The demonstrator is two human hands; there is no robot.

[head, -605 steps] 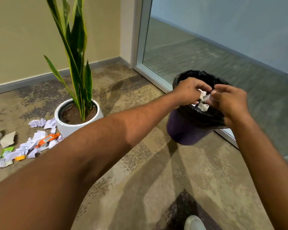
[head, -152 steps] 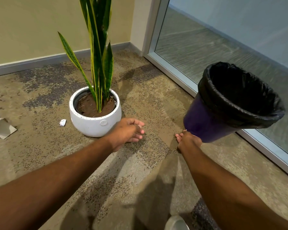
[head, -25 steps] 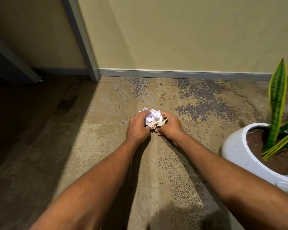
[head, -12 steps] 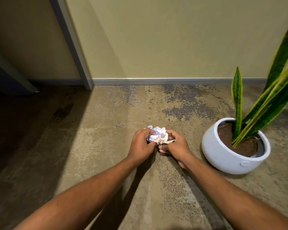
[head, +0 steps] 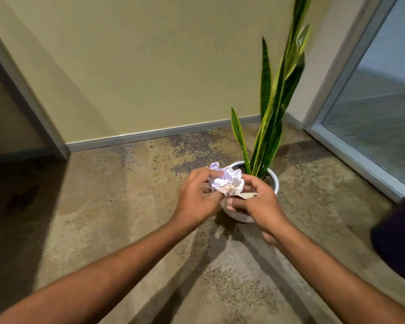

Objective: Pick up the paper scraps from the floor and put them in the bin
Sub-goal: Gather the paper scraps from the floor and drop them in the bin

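Observation:
A crumpled bundle of white and tan paper scraps is held up off the floor between both hands. My left hand grips its left side, with the thumb across the front. My right hand grips its right side and pinches a flat tan piece that sticks out. The bin, dark purple with a black liner, shows only as a blurred part at the right edge, well to the right of my hands.
A white pot with a tall green snake plant stands right behind my hands. The beige wall with a grey baseboard runs behind, and a glass panel stands at the right. Mottled carpet covers the floor.
Both hands have lifted the paper bundle off the floor. The view has swung right, bringing the plant pot behind the hands and the bin's edge into sight.

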